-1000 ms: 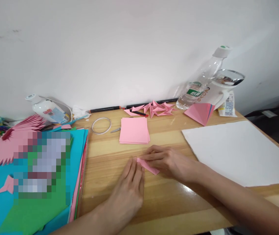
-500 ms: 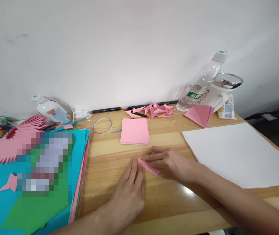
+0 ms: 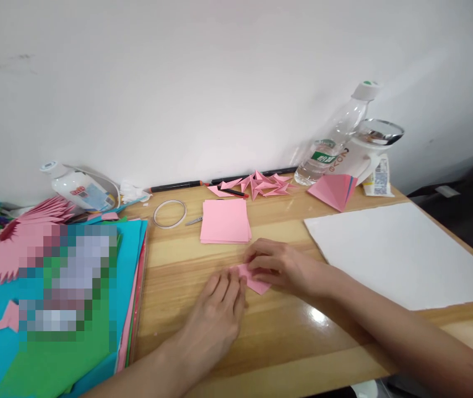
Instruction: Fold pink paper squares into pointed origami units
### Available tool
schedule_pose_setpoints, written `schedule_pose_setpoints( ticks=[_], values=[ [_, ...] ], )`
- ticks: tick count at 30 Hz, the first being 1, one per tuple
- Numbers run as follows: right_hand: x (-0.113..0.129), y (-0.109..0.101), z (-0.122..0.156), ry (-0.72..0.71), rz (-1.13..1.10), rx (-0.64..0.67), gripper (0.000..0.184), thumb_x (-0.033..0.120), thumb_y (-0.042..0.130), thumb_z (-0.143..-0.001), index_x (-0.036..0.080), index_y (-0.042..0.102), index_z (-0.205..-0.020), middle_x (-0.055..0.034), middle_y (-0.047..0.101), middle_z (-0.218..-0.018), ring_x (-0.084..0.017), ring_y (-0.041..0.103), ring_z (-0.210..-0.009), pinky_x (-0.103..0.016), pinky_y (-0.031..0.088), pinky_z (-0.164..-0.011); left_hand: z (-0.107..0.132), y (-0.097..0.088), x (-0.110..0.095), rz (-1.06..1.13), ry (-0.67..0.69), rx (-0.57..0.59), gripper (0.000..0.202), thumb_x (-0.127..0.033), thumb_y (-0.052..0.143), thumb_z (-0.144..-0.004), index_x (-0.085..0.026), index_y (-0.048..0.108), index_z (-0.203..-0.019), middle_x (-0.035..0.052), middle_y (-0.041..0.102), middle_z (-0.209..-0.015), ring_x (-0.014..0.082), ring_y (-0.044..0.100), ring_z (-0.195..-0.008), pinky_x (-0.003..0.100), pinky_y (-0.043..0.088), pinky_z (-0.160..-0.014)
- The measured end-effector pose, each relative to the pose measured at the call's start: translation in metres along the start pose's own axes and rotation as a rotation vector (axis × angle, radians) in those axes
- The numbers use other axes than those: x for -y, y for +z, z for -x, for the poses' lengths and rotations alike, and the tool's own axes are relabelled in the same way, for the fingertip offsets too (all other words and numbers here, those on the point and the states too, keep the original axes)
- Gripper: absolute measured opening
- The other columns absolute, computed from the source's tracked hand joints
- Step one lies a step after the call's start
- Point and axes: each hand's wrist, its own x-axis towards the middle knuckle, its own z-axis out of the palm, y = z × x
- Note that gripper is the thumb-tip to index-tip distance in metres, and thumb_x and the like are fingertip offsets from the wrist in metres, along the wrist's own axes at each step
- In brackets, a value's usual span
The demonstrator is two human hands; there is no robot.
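Note:
A small folded piece of pink origami paper [image 3: 260,285] lies on the wooden table between my hands. The fingers of my left hand [image 3: 219,309] are held together and press its left end down. My right hand [image 3: 281,269] is curled over the paper's upper side, its fingertips on the paper; the thumb is partly hidden. Just beyond my hands sits a stack of square pink sheets [image 3: 224,221], with the tip of a pair of scissors [image 3: 193,221] poking out at its left. Several pointed pink folded pieces [image 3: 261,184] are heaped by the wall.
Coloured paper sheets [image 3: 130,260] and a pink fringed paper piece [image 3: 16,243] are at left. A roll of tape [image 3: 170,214], markers [image 3: 176,186] and a white bottle [image 3: 81,188] stand or lie behind. At right are a water bottle [image 3: 323,152], a kettle [image 3: 354,160] and a white board [image 3: 402,254].
My right hand's fingers have lifted and curled more, and the pink paper shows wider between my hands. My left hand stays on its left end. The view has shifted slightly.

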Motion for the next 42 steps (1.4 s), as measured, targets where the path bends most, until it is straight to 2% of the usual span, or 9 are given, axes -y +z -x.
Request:
schedule_pose_setpoints(
  ticks=[4, 8, 20, 25, 30, 36, 42],
  values=[
    [-0.004, -0.009, 0.001, 0.059, -0.1, 0.051, 0.012, 0.017, 0.056, -0.083, 0.014, 0.067, -0.088, -0.0099, 0.062, -0.096, -0.015, 0.059, -0.084, -0.027, 0.049, -0.073, -0.004, -0.001, 0.0, 0.02, -0.012, -0.027, 0.046, -0.035, 0.035, -0.092, -0.003, 0.053, -0.119, 0.0178, 0.057, -0.12, 0.0295, 0.054, -0.109, 0.042, 0.038, -0.092],
    [-0.007, -0.016, 0.001, 0.11, -0.175, 0.071, 0.017, 0.014, 0.054, -0.083, 0.016, 0.069, -0.091, -0.0073, 0.061, -0.095, -0.012, 0.058, -0.079, -0.024, 0.048, -0.069, -0.008, -0.005, -0.001, 0.03, -0.017, -0.05, 0.055, -0.048, 0.041, -0.086, -0.003, 0.06, -0.112, 0.0171, 0.054, -0.125, 0.0318, 0.056, -0.103, 0.042, 0.039, -0.09],
    [-0.01, -0.006, 0.0, 0.125, -0.146, -0.02, 0.016, 0.012, 0.055, -0.082, 0.016, 0.07, -0.083, -0.0062, 0.062, -0.089, -0.012, 0.058, -0.074, -0.023, 0.047, -0.065, -0.01, -0.006, -0.002, 0.046, -0.024, -0.048, 0.056, -0.051, 0.043, -0.084, -0.004, 0.063, -0.108, 0.0181, 0.055, -0.124, 0.0325, 0.054, -0.104, 0.043, 0.037, -0.089],
    [-0.008, -0.003, 0.003, 0.058, -0.033, -0.012, 0.022, 0.013, 0.05, -0.085, 0.02, 0.067, -0.098, -0.007, 0.061, -0.093, -0.013, 0.056, -0.079, -0.026, 0.046, -0.069, -0.012, -0.008, -0.001, 0.082, -0.021, 0.014, 0.056, -0.051, 0.044, -0.084, -0.004, 0.063, -0.108, 0.0181, 0.054, -0.124, 0.0306, 0.052, -0.105, 0.042, 0.036, -0.089],
    [0.001, -0.002, 0.005, -0.034, 0.13, 0.081, 0.03, 0.011, 0.045, -0.086, 0.021, 0.06, -0.11, -0.0085, 0.056, -0.097, -0.017, 0.053, -0.085, -0.029, 0.046, -0.07, -0.014, -0.01, 0.003, 0.107, -0.014, 0.042, 0.058, -0.053, 0.044, -0.083, -0.005, 0.061, -0.11, 0.0177, 0.056, -0.123, 0.0281, 0.051, -0.105, 0.039, 0.036, -0.088],
    [0.003, 0.001, 0.004, 0.026, 0.214, 0.099, 0.019, 0.012, 0.046, -0.086, 0.015, 0.064, -0.082, -0.0086, 0.053, -0.091, -0.017, 0.051, -0.083, -0.028, 0.046, -0.068, -0.014, -0.008, 0.003, 0.096, -0.021, 0.031, 0.061, -0.056, 0.047, -0.079, -0.005, 0.059, -0.113, 0.0175, 0.056, -0.121, 0.0277, 0.053, -0.1, 0.039, 0.035, -0.086],
    [0.005, -0.002, 0.001, 0.044, 0.259, 0.133, 0.018, 0.013, 0.047, -0.086, 0.015, 0.063, -0.077, -0.0084, 0.052, -0.089, -0.016, 0.05, -0.081, -0.029, 0.046, -0.069, -0.013, -0.007, 0.002, 0.079, -0.035, 0.019, 0.061, -0.056, 0.047, -0.079, -0.006, 0.06, -0.111, 0.0169, 0.059, -0.116, 0.0266, 0.052, -0.097, 0.038, 0.036, -0.084]
  ],
)
